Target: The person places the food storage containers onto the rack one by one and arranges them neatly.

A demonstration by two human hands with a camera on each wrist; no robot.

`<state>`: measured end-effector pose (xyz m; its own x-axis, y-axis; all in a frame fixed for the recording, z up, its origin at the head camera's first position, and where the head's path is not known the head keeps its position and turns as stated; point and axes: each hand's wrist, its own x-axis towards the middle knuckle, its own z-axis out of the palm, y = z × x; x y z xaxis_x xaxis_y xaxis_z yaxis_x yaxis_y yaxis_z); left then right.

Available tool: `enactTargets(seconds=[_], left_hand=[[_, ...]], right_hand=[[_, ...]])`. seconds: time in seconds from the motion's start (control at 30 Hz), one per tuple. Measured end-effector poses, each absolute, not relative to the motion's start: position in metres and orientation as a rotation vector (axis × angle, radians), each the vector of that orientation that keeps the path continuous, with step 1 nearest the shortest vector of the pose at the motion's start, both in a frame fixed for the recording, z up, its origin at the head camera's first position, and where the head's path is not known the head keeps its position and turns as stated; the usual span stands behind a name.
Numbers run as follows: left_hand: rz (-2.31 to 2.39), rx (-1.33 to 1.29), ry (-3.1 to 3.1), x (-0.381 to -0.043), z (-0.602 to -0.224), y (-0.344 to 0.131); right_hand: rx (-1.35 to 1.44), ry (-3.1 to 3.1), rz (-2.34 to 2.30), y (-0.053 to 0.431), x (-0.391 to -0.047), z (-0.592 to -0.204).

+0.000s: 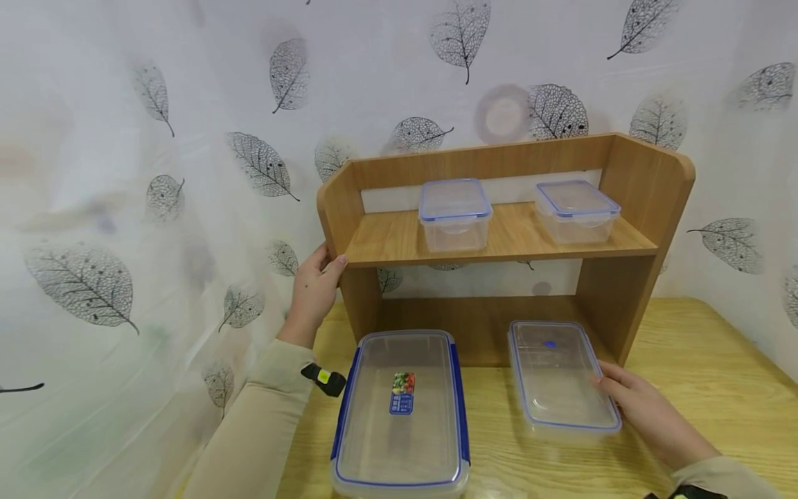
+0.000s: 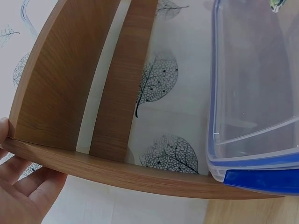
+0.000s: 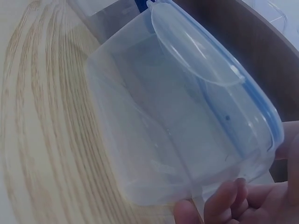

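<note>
Gripping a clear box (image 1: 561, 378) by its right side with the right hand (image 1: 645, 409), before the lower right corner of the shelf unit (image 1: 648, 177), well in from the right edge of the desk (image 1: 701, 353). Liable to slip from so one-sided a hold or, swung left, bump the larger box (image 1: 402, 443). Gripping the unit's left front edge with the left hand (image 1: 314, 291); if pulled, likely to jolt the small boxes (image 1: 455, 232) above.
</note>
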<state>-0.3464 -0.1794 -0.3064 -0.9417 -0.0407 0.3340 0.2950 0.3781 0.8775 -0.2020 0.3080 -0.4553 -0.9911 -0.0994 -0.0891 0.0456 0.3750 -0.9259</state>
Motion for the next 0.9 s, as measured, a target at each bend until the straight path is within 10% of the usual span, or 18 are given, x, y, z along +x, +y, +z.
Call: enactTargets(seconds=[0.9], left_hand=[[-1.595, -0.243, -2.305, -0.3457, -0.3064, -0.1790]], right_hand=[[-0.016, 2.635, -1.600, 0.3152, -0.1978, -0.4588]])
